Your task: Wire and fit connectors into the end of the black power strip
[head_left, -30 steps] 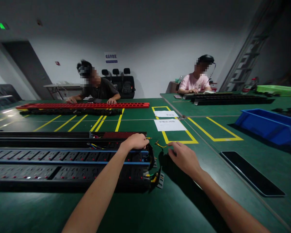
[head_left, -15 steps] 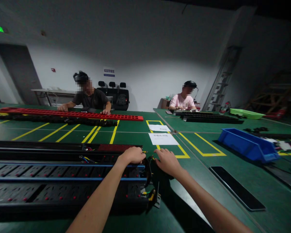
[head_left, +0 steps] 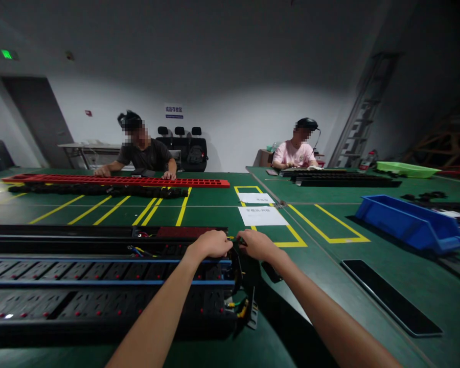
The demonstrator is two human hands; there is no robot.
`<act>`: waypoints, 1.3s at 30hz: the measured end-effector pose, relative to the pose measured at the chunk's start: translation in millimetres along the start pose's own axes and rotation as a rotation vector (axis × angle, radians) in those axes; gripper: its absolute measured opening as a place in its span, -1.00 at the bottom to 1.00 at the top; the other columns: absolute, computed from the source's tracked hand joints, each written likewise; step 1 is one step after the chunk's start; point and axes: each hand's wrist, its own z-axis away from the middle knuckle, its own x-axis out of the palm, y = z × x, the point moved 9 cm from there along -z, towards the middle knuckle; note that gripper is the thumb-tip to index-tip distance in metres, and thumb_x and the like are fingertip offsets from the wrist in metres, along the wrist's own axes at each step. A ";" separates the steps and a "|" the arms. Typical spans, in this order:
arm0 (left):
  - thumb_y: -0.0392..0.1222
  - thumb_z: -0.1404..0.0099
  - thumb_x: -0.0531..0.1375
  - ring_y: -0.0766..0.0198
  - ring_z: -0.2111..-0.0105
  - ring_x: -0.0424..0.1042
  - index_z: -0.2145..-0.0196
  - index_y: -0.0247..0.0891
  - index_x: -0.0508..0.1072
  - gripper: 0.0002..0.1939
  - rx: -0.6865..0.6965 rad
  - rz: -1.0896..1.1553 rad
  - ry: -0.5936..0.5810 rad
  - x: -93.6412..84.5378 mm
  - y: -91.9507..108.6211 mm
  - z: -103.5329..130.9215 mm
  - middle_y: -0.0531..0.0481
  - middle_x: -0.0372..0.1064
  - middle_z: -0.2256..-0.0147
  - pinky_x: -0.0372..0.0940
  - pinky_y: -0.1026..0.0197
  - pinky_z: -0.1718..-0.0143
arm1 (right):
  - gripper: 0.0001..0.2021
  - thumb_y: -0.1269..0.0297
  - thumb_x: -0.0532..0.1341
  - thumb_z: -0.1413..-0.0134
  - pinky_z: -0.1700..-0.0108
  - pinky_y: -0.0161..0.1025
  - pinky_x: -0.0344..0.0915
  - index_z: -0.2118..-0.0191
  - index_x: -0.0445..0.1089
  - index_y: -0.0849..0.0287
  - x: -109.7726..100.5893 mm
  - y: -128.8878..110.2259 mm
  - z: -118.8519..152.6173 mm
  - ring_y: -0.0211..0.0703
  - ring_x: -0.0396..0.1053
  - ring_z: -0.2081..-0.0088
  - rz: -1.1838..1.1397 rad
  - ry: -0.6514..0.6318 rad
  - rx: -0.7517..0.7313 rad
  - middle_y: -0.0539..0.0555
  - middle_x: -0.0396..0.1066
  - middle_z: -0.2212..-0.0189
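Observation:
Long black power strips (head_left: pixel 111 271) with rows of sockets and small red lights lie side by side across the left and front. My left hand (head_left: pixel 214 244) rests over the right end of the rear strips, its fingers closed on a thin wire (head_left: pixel 232 238). Just right of it, my right hand (head_left: pixel 256 244) pinches at the same wire, fingertips nearly meeting the left ones. The fingers hide most of the wire. Below them, yellow-green wire ends (head_left: pixel 242 309) and a metal bracket (head_left: pixel 253 309) stick out of the nearest strip's end. A small black part (head_left: pixel 271 272) lies under my right wrist.
A phone-like dark slab (head_left: pixel 391 296) and a blue bin (head_left: pixel 410 222) are on the right. White paper sheets (head_left: pixel 262 215) lie ahead inside yellow tape lines. Across the green table, two people work beside a long red frame (head_left: pixel 138 180) and black strips (head_left: pixel 345 180).
My right hand has moved left and up to my left hand, and its spread fingers have closed into a pinch. The view has shifted slightly.

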 end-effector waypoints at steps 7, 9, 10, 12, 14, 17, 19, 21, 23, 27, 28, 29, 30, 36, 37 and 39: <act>-0.12 -0.30 0.01 0.14 0.40 0.52 0.54 -0.23 0.58 -0.58 0.007 0.022 -0.024 2.3 -2.1 -3.1 -0.10 0.58 0.43 0.31 0.20 0.27 | -0.81 0.46 0.19 -0.15 0.20 -0.25 0.25 0.20 0.54 0.18 -1.0 1.6 -8.0 -0.04 0.49 0.19 -0.130 0.040 -0.047 0.17 0.57 0.23; -0.13 -0.31 0.01 0.16 0.42 0.50 0.54 -0.23 0.58 -0.58 0.007 0.022 -0.035 2.8 -2.6 -4.3 -0.08 0.58 0.44 0.29 0.20 0.28 | -0.80 0.47 0.17 -0.14 0.20 -0.26 0.25 0.21 0.54 0.19 -7.7 9.4 -8.1 -0.07 0.48 0.21 -0.186 0.074 -0.042 0.15 0.57 0.26; -0.13 -0.31 0.01 0.17 0.42 0.50 0.54 -0.23 0.57 -0.58 0.007 0.021 -0.040 2.9 -2.7 -4.6 -0.08 0.58 0.44 0.28 0.19 0.29 | -0.79 0.48 0.16 -0.14 0.19 -0.27 0.24 0.19 0.54 0.20 -12.5 14.2 -8.0 -0.09 0.47 0.21 -0.214 0.095 -0.041 0.14 0.57 0.26; -0.13 -0.31 0.01 0.17 0.42 0.49 0.54 -0.23 0.56 -0.59 0.012 0.018 -0.052 3.1 -2.1 -4.9 -0.08 0.57 0.44 0.27 0.19 0.30 | -0.80 0.46 0.17 -0.15 0.21 -0.29 0.24 0.19 0.54 0.21 -22.0 23.2 -7.6 -0.13 0.46 0.24 -0.269 0.123 -0.045 0.11 0.56 0.27; -0.13 -0.31 0.01 0.18 0.43 0.48 0.54 -0.23 0.55 -0.59 0.015 0.021 -0.059 2.9 -1.2 -4.8 -0.09 0.56 0.44 0.25 0.19 0.32 | -0.85 0.44 0.22 -0.12 0.25 -0.31 0.24 0.23 0.55 0.20 -30.5 24.5 -6.7 -0.17 0.44 0.30 -0.411 0.127 -0.112 0.07 0.55 0.34; -0.15 -0.30 0.00 0.19 0.44 0.46 0.55 -0.23 0.54 -0.60 0.010 0.034 -0.064 2.1 -0.5 -4.0 -0.08 0.55 0.45 0.23 0.19 0.34 | -0.88 0.43 0.26 -0.06 0.35 -0.32 0.21 0.29 0.56 0.22 -35.8 18.4 -5.6 -0.20 0.40 0.40 -0.626 0.083 -0.208 0.04 0.52 0.43; -0.15 -0.29 0.01 0.20 0.45 0.45 0.55 -0.23 0.53 -0.61 0.009 0.041 -0.067 1.6 0.3 -3.3 -0.07 0.54 0.46 0.21 0.20 0.36 | -0.88 0.42 0.27 -0.05 0.38 -0.33 0.18 0.28 0.56 0.22 -34.9 12.2 -5.8 -0.22 0.37 0.43 -0.681 0.064 -0.238 0.03 0.50 0.46; -0.15 -0.29 0.00 0.21 0.47 0.44 0.56 -0.24 0.52 -0.61 0.007 0.044 -0.070 0.8 1.2 -2.5 -0.07 0.53 0.47 0.20 0.20 0.36 | -0.88 0.42 0.27 -0.05 0.40 -0.34 0.16 0.28 0.55 0.22 -30.6 5.8 -7.2 -0.23 0.36 0.44 -0.700 0.056 -0.250 0.01 0.48 0.48; -0.15 -0.30 0.00 0.21 0.48 0.43 0.57 -0.24 0.51 -0.60 0.007 0.044 -0.072 -0.2 2.4 -1.6 -0.06 0.52 0.49 0.20 0.20 0.37 | -0.88 0.42 0.27 -0.05 0.41 -0.34 0.14 0.27 0.54 0.21 -25.5 1.2 -9.5 -0.24 0.35 0.44 -0.692 0.072 -0.247 0.00 0.47 0.48; -0.15 -0.31 -0.01 0.21 0.48 0.43 0.56 -0.24 0.51 -0.60 0.003 0.040 -0.074 -1.8 4.0 0.0 -0.05 0.51 0.50 0.20 0.20 0.36 | -0.79 0.46 0.28 -0.03 0.40 -0.34 0.10 0.17 0.51 0.19 -19.3 -2.1 -12.7 -0.23 0.36 0.43 -0.586 0.136 -0.226 -0.01 0.47 0.47; -0.15 -0.31 0.00 0.21 0.47 0.43 0.56 -0.24 0.51 -0.60 0.000 0.041 -0.075 -1.9 4.1 0.2 -0.05 0.52 0.49 0.21 0.20 0.35 | -0.77 0.46 0.29 -0.02 0.40 -0.34 0.09 0.15 0.51 0.18 -18.8 -1.7 -12.9 -0.22 0.37 0.42 -0.560 0.147 -0.216 -0.01 0.48 0.46; -0.15 -0.31 0.00 0.21 0.46 0.44 0.56 -0.24 0.51 -0.60 -0.004 0.042 -0.076 -2.0 4.0 0.4 -0.06 0.52 0.48 0.21 0.20 0.34 | -0.76 0.47 0.29 -0.02 0.39 -0.33 0.09 0.14 0.50 0.18 -18.6 -1.2 -13.0 -0.22 0.38 0.41 -0.538 0.154 -0.206 0.00 0.49 0.45; -0.16 -0.32 0.00 0.20 0.45 0.44 0.55 -0.24 0.51 -0.61 -0.007 0.042 -0.077 -2.0 3.9 0.6 -0.06 0.53 0.47 0.22 0.20 0.33 | -0.75 0.47 0.30 -0.02 0.38 -0.33 0.09 0.14 0.50 0.17 -18.8 -0.9 -12.8 -0.21 0.39 0.40 -0.517 0.158 -0.198 0.00 0.50 0.43; -0.17 -0.32 0.00 0.19 0.42 0.48 0.57 -0.24 0.50 -0.60 0.010 0.040 -0.072 -1.3 4.4 -0.7 -0.08 0.56 0.44 0.24 0.18 0.30 | -0.82 0.45 0.30 -0.05 0.37 -0.33 0.09 0.19 0.51 0.14 -23.3 -3.3 -10.4 -0.21 0.40 0.37 -0.442 0.159 -0.176 0.02 0.52 0.39; -0.18 -0.31 -0.01 0.19 0.42 0.48 0.58 -0.24 0.50 -0.60 0.016 0.042 -0.068 -1.2 4.3 -1.2 -0.08 0.56 0.44 0.24 0.18 0.30 | -0.82 0.45 0.29 -0.06 0.37 -0.33 0.09 0.19 0.50 0.14 -24.5 -3.8 -10.0 -0.21 0.40 0.38 -0.445 0.168 -0.172 0.02 0.52 0.39; -0.17 -0.31 -0.01 0.19 0.42 0.49 0.58 -0.24 0.50 -0.60 0.019 0.045 -0.060 -0.7 3.2 -2.2 -0.08 0.57 0.44 0.25 0.19 0.30 | -0.83 0.45 0.28 -0.07 0.37 -0.33 0.09 0.19 0.50 0.14 -26.1 -4.5 -9.6 -0.21 0.40 0.37 -0.442 0.186 -0.163 0.03 0.53 0.39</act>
